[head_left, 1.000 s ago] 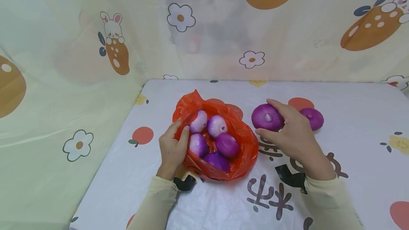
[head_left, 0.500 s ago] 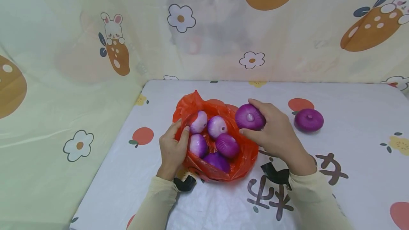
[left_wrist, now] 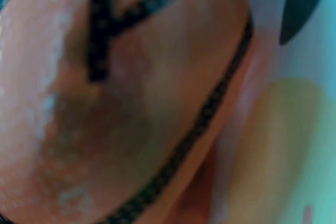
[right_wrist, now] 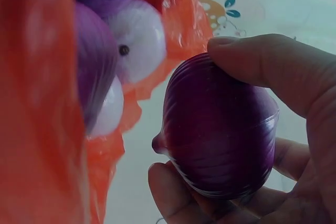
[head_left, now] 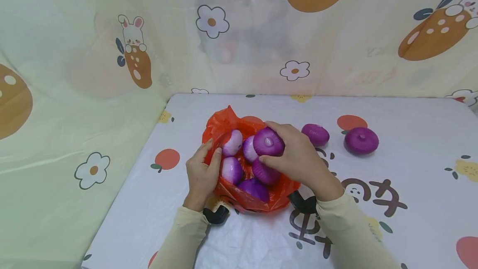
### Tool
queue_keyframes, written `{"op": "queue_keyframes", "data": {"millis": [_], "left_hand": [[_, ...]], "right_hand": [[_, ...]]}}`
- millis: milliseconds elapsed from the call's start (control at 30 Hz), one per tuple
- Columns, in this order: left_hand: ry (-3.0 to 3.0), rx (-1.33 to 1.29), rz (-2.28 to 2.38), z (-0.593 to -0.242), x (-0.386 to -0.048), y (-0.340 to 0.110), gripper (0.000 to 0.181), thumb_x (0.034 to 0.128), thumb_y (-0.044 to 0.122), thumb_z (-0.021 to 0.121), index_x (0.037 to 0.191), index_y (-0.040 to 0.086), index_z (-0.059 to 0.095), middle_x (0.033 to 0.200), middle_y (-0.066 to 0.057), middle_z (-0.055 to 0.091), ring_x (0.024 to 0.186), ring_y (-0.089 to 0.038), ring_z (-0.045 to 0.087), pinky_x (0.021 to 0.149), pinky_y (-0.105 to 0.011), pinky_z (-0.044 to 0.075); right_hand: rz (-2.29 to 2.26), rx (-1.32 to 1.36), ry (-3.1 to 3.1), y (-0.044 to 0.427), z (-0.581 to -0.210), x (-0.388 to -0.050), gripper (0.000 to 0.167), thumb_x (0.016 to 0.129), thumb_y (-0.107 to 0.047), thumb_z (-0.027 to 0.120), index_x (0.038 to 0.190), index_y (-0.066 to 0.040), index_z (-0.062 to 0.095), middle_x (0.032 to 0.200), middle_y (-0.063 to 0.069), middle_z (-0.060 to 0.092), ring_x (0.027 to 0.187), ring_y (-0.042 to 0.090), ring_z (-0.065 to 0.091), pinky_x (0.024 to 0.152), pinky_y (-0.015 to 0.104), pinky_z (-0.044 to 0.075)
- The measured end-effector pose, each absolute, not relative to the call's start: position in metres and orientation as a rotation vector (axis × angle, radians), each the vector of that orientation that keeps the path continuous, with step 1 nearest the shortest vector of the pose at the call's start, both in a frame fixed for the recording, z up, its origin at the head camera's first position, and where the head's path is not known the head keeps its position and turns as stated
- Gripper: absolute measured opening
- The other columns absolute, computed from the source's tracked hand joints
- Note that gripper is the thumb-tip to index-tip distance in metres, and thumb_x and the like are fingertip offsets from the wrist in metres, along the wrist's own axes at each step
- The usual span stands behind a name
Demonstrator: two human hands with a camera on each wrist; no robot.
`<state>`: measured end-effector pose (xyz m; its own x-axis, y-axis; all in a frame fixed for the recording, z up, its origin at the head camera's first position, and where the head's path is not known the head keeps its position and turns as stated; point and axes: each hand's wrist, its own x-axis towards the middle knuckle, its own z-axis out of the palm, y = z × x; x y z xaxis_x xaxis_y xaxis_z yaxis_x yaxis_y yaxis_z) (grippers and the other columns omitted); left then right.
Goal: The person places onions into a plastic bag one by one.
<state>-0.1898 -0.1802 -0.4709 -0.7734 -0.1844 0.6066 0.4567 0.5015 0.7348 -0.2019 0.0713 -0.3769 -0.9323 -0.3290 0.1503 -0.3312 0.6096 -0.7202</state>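
A red plastic bag [head_left: 220, 121] stands with its mouth wide, holding several purple and purple-white onions [head_left: 231, 170]. My left hand [head_left: 201, 171] grips the bag's left rim, thumb on the inner side. Over the bag's right half, my right hand [head_left: 300, 159] holds a purple onion [head_left: 268, 141] between thumb and fingers. In the right wrist view this onion [right_wrist: 218, 124] shows its pointed tip toward the bag [right_wrist: 42, 129]. It partly hides the onions beneath it in the head view. The left wrist view is a blurred close-up of a reddish surface with black lines.
Two more purple onions, a near one [head_left: 315, 135] and a farther one [head_left: 361, 140], lie on the table right of the bag. A printed cloth [head_left: 422, 169] covers the table. Patterned sheets [head_left: 254, 45] hang behind it and on the left.
My right hand has carried the onion leftward from the table to over the bag. An onion hidden behind that hand has come into view. The left hand and bag have stayed put.
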Motion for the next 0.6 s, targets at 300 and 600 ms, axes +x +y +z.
{"op": "queue_keyframes", "data": {"millis": [300,600], "left_hand": [[-2.113,-0.217,-1.274,-0.47,-0.189,-0.18,0.035,0.0973,0.009,0.071,0.13,-0.003,0.071,0.126,-0.018,0.073,0.117,-0.034,0.071,0.096,-0.049,0.058],[-2.094,-0.223,-1.253,-0.471,-0.19,-0.18,0.033,0.0961,0.008,0.072,0.127,-0.004,0.072,0.126,-0.019,0.073,0.12,-0.035,0.069,0.099,-0.049,0.056]], "right_hand": [[1.187,0.701,-2.801,0.056,-0.381,-0.203,0.083,0.081,-0.021,0.089,0.154,-0.008,0.05,0.145,0.016,0.058,0.124,0.037,0.062,0.09,0.057,0.061],[1.119,0.804,-2.776,0.044,-0.383,-0.203,0.081,0.081,-0.023,0.089,0.151,-0.005,0.052,0.141,0.017,0.061,0.122,0.037,0.063,0.093,0.053,0.061]]}}
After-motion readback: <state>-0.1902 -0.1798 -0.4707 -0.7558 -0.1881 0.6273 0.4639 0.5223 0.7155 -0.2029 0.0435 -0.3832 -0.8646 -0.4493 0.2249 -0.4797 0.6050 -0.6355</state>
